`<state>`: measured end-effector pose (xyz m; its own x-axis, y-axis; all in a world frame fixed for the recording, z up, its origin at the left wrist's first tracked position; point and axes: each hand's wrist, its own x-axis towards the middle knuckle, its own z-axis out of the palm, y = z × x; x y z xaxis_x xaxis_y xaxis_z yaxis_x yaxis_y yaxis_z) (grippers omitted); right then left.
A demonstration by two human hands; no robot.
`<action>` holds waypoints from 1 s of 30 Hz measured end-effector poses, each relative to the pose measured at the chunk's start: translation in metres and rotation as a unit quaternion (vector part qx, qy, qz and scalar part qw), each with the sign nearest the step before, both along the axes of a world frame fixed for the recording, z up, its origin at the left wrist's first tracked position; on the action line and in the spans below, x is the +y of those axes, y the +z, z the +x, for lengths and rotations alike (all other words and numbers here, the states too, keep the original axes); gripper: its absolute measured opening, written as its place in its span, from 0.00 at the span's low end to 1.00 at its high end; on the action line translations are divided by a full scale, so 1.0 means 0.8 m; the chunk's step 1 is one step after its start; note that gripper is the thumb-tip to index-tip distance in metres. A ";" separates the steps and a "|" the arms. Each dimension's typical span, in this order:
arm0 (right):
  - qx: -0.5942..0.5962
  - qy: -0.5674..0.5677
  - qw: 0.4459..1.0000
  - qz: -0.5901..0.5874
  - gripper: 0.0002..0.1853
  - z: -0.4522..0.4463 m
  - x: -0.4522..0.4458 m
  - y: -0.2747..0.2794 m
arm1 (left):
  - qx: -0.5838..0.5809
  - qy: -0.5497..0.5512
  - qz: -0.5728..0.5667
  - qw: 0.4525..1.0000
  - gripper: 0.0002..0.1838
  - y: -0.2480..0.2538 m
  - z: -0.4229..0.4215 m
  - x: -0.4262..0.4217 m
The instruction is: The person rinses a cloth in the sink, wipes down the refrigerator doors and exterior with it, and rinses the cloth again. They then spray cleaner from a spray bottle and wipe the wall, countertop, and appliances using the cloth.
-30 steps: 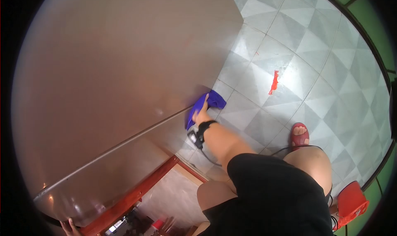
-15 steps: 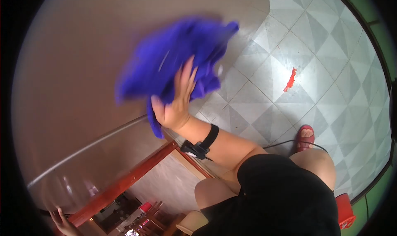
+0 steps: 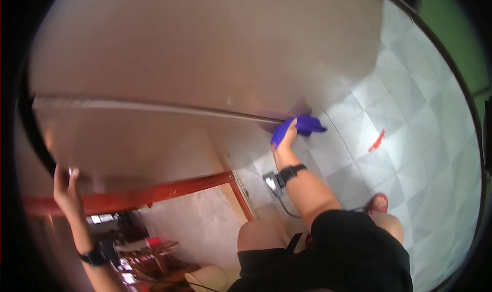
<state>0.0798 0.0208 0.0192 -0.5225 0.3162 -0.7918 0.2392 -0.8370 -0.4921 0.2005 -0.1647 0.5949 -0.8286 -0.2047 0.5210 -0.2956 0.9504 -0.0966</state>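
A bunched purple cloth (image 3: 310,125) is in my right hand (image 3: 288,137), pressed against the right part of a large, smooth brown-grey panel (image 3: 205,46). The cloth lies at the right end of a long pale metallic seam (image 3: 154,106) that crosses the panel. Part of the cloth sticks out past my fingers to the right. At the far left, my left hand (image 3: 67,189) grips the panel's dark lower-left edge, thumb and fingers slightly apart. Some of its fingertips are hard to make out.
Below the panel runs a red-brown wooden frame (image 3: 184,185), with wooden furniture (image 3: 159,256) beyond it. A torn red scrap (image 3: 377,141) lies on the grey-white tiled floor (image 3: 353,164). My foot in a red sandal (image 3: 378,203) stands on the tiles. Each wrist wears a strapped black device.
My right hand has moved down and right with the purple cloth, which is now bunched smaller. My left arm has come further into view, its hand higher at the panel's edge. The view has turned.
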 end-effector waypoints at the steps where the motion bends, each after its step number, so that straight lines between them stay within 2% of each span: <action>1: 0.015 0.073 0.993 0.092 0.25 0.013 -0.011 0.015 | -0.005 -0.028 0.009 1.000 0.24 -0.008 -0.004 0.012; 2: 0.039 0.089 0.990 0.098 0.25 0.025 -0.023 0.030 | -0.005 -0.026 -0.030 0.999 0.24 -0.011 -0.004 0.021; 4: 0.160 0.147 0.964 0.153 0.25 0.047 0.001 0.141 | 0.008 -0.016 -0.092 0.996 0.25 -0.021 -0.003 0.045; 5: 0.209 0.202 0.938 0.187 0.20 0.060 0.011 0.195 | 0.018 -0.005 -0.115 0.993 0.25 -0.026 -0.002 0.056; 7: 0.408 0.050 0.844 0.344 0.12 0.073 -0.002 0.276 | 0.048 0.017 -0.101 0.994 0.26 -0.035 0.001 0.076; 8: 0.426 0.057 0.832 0.350 0.12 0.073 0.000 0.300 | 0.076 -0.014 -0.127 0.989 0.26 -0.039 0.001 0.073; 9: 0.486 0.090 0.726 0.478 0.09 0.066 0.005 0.321 | 0.103 -0.045 -0.152 0.982 0.27 -0.044 0.001 0.067; 10: 0.531 0.114 0.595 0.592 0.09 0.056 0.012 0.344 | 0.118 -0.056 -0.132 0.983 0.27 -0.048 0.001 0.068; 11: 0.551 0.104 0.539 0.628 0.08 0.042 0.020 0.374 | 0.132 -0.067 -0.114 0.982 0.26 -0.053 0.002 0.069; 14: 0.624 -0.003 0.412 0.663 0.07 -0.001 0.028 0.470 | 0.249 -0.185 -0.058 0.949 0.26 -0.087 0.016 0.065; 17: 0.524 -0.131 0.350 0.765 0.08 -0.017 -0.003 0.554 | 0.368 -0.225 0.013 0.902 0.25 -0.138 0.040 0.074; 19: 0.564 -0.050 0.270 0.779 0.09 -0.002 -0.036 0.554 | 0.396 -0.258 0.067 0.879 0.26 -0.177 0.042 0.072; 21: 0.606 0.057 0.055 0.792 0.12 0.029 -0.067 0.535 | 0.370 -0.277 0.088 0.882 0.28 -0.203 0.038 0.086; 23: 0.729 0.181 -0.042 0.659 0.25 0.037 -0.082 0.501 | 0.362 -0.267 0.168 0.877 0.32 -0.219 0.020 0.098; 25: 0.760 0.274 -0.017 0.589 0.18 0.036 -0.070 0.483 | 0.412 -0.187 0.223 0.863 0.35 -0.280 -0.008 0.093; 26: 0.729 0.334 -0.050 0.595 0.17 0.043 -0.050 0.514 | 0.398 -0.174 0.197 0.879 0.36 -0.288 -0.010 0.090; 27: 0.723 0.336 -0.071 0.600 0.14 0.049 -0.037 0.545 | 0.428 -0.207 0.194 0.858 0.33 -0.291 -0.020 0.082; 28: 0.724 0.362 -0.167 0.563 0.10 0.038 -0.016 0.565 | 0.417 -0.185 0.181 0.871 0.31 -0.297 -0.028 0.074; 29: 0.657 0.479 -0.169 0.557 0.07 0.037 0.015 0.593 | 0.405 -0.162 0.169 0.884 0.30 -0.300 -0.035 0.066; 30: 0.758 0.398 -0.133 0.500 0.12 0.023 0.035 0.622 | 0.435 -0.079 0.130 0.888 0.27 -0.292 -0.044 0.063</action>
<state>0.0979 0.0485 0.5164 0.3603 -0.8653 0.3486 -0.9306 -0.3594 0.0696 0.1656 -0.1144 0.3610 -0.1653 -0.3299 0.9294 -0.0123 0.9430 0.3326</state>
